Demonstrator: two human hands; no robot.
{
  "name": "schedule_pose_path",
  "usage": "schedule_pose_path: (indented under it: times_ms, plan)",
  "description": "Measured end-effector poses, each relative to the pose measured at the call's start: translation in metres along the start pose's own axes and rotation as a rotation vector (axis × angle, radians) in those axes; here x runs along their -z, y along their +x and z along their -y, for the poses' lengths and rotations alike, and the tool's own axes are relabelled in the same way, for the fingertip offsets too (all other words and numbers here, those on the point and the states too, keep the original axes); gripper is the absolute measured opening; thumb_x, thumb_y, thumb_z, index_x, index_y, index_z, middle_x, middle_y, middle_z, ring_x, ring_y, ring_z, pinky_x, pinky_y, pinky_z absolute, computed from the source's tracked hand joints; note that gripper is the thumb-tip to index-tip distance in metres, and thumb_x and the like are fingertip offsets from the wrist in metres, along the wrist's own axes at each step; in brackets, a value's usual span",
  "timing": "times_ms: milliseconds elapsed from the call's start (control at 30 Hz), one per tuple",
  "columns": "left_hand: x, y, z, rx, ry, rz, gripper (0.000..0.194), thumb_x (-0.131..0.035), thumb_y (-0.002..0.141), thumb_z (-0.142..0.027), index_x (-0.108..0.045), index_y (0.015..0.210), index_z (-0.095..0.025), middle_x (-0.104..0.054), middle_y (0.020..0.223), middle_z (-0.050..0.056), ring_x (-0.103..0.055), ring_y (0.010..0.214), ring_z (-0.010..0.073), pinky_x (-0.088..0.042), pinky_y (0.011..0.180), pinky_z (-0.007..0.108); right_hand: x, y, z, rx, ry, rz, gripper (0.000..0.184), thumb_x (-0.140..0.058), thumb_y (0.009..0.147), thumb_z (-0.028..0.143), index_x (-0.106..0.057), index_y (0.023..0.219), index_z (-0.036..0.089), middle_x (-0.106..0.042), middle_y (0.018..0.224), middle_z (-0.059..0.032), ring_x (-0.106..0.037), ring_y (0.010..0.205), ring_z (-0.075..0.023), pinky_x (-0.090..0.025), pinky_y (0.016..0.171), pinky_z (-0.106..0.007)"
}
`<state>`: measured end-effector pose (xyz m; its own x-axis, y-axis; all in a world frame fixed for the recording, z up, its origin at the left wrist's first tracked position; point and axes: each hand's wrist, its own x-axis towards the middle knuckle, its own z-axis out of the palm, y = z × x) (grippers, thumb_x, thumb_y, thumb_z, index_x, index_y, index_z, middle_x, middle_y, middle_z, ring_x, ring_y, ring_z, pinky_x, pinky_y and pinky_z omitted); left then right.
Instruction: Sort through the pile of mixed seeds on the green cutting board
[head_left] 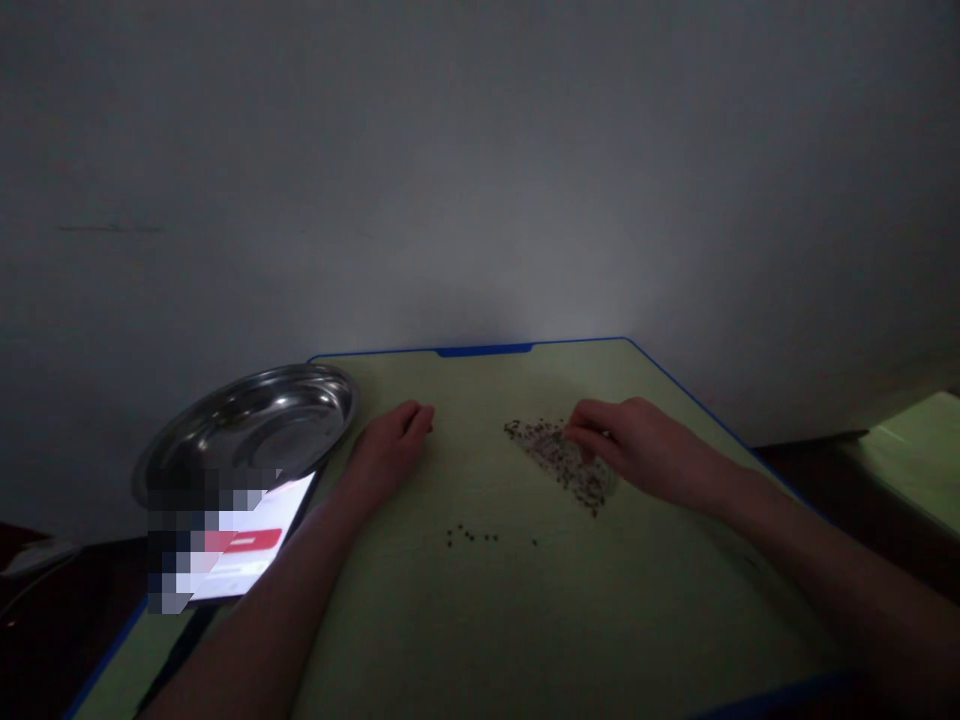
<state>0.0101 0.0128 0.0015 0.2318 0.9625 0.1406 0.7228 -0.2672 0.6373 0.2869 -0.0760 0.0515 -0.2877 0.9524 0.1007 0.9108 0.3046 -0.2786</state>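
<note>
A pile of small dark grains [561,462], mixed with paler bits, is spread in a rough triangle on the pale green tabletop [465,620]. Over its right side is my right hand [619,440], thumb and fingers pinched together; anything between the fingertips is too small to make out. Several loose dark grains [471,537] lie in a short scattered row nearer to me. My left hand [394,440] rests on the table left of the pile, fingers curled into a loose fist with nothing showing in it.
A shiny metal bowl [255,420] sits at the left, its rim near my left hand. Beside my left forearm lies a device with a lit screen [259,540], partly blurred out. The table has a blue edge [484,350]; a pale wall [480,180] stands behind it.
</note>
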Motion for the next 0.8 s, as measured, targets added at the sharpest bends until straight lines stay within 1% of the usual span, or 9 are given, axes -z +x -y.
schedule_pose_path:
  times_ms: [67, 167, 233, 300, 400, 467, 600, 700, 800]
  plan:
    - [0.0, 0.0, -0.001, -0.005, 0.005, 0.001, 0.032, -0.035, 0.087, -0.043, -0.049, 0.069, -0.022, -0.054, 0.065, 0.0, -0.052, 0.064, 0.0177, -0.034, 0.059, 0.029, 0.004, -0.021, 0.0, 0.017, 0.031, 0.035, 0.028, -0.041, 0.097, 0.032, -0.061, 0.081, 0.02, -0.064, 0.068, -0.0009, -0.055, 0.058, -0.0133, -0.034, 0.056, -0.027]
    - [-0.001, 0.001, 0.001, -0.009, 0.02, 0.0, 0.032, -0.035, 0.087, -0.044, -0.047, 0.067, -0.022, -0.052, 0.063, -0.001, -0.051, 0.062, 0.0176, -0.031, 0.058, 0.029, 0.0, -0.05, -0.002, -0.006, 0.039, 0.131, 0.027, -0.043, 0.096, 0.035, -0.063, 0.082, 0.021, -0.065, 0.069, -0.0006, -0.058, 0.061, -0.015, -0.035, 0.058, -0.028]
    - [-0.002, 0.002, 0.003, -0.009, 0.02, 0.005, 0.033, -0.035, 0.087, -0.044, -0.047, 0.067, -0.022, -0.052, 0.063, -0.001, -0.051, 0.063, 0.0175, -0.031, 0.058, 0.029, -0.005, -0.062, -0.005, -0.031, 0.039, 0.183, 0.023, -0.046, 0.095, 0.033, -0.064, 0.084, 0.022, -0.066, 0.072, -0.0003, -0.06, 0.064, -0.0159, -0.036, 0.059, -0.029]
    - [-0.003, 0.002, 0.004, -0.012, 0.027, 0.003, 0.033, -0.034, 0.088, -0.044, -0.047, 0.068, -0.021, -0.052, 0.064, -0.001, -0.051, 0.064, 0.0176, -0.031, 0.058, 0.029, -0.01, -0.063, -0.006, -0.031, 0.048, 0.206, 0.017, -0.051, 0.092, 0.028, -0.066, 0.084, 0.023, -0.067, 0.074, 0.0001, -0.062, 0.067, -0.0161, -0.037, 0.06, -0.028]
    - [-0.003, 0.002, 0.005, 0.002, 0.034, 0.002, 0.034, -0.034, 0.087, -0.045, -0.048, 0.069, -0.021, -0.054, 0.065, 0.0, -0.051, 0.065, 0.0181, -0.031, 0.059, 0.029, -0.014, -0.047, -0.005, 0.027, 0.093, 0.202, 0.014, -0.055, 0.088, 0.02, -0.067, 0.081, 0.023, -0.068, 0.074, 0.0006, -0.061, 0.068, -0.0147, -0.037, 0.06, -0.026]
    - [-0.002, 0.001, 0.004, 0.011, 0.033, 0.01, 0.034, -0.033, 0.087, -0.046, -0.048, 0.069, -0.021, -0.054, 0.067, 0.0, -0.052, 0.066, 0.0183, -0.031, 0.06, 0.029, -0.015, -0.03, -0.004, 0.061, 0.108, 0.166, 0.013, -0.057, 0.086, 0.018, -0.068, 0.082, 0.022, -0.068, 0.076, 0.0, -0.06, 0.069, -0.0141, -0.037, 0.062, -0.025]
    - [-0.001, 0.0, 0.003, 0.022, 0.029, 0.015, 0.033, -0.033, 0.087, -0.045, -0.046, 0.069, -0.021, -0.052, 0.065, -0.001, -0.051, 0.065, 0.0177, -0.031, 0.059, 0.029, -0.018, 0.001, -0.006, 0.077, 0.078, 0.102, 0.012, -0.058, 0.086, 0.019, -0.07, 0.083, 0.02, -0.069, 0.078, -0.0017, -0.06, 0.07, -0.0146, -0.039, 0.063, -0.025]
    - [-0.001, 0.0, 0.004, 0.024, 0.009, 0.019, 0.033, -0.033, 0.088, -0.044, -0.047, 0.069, -0.021, -0.051, 0.064, -0.001, -0.051, 0.064, 0.017, -0.031, 0.058, 0.028, -0.019, 0.015, -0.01, 0.08, 0.063, 0.074, 0.013, -0.058, 0.086, 0.019, -0.071, 0.085, 0.018, -0.07, 0.079, -0.0037, -0.061, 0.071, -0.0155, -0.04, 0.064, -0.026]
    - [-0.003, 0.001, 0.008, 0.024, -0.002, 0.018, 0.033, -0.033, 0.088, -0.044, -0.047, 0.069, -0.021, -0.052, 0.064, -0.001, -0.051, 0.064, 0.0168, -0.031, 0.059, 0.028, -0.014, 0.023, -0.012, 0.074, 0.061, 0.065, 0.012, -0.059, 0.085, 0.019, -0.071, 0.084, 0.018, -0.07, 0.077, -0.0038, -0.061, 0.069, -0.0153, -0.039, 0.062, -0.026]
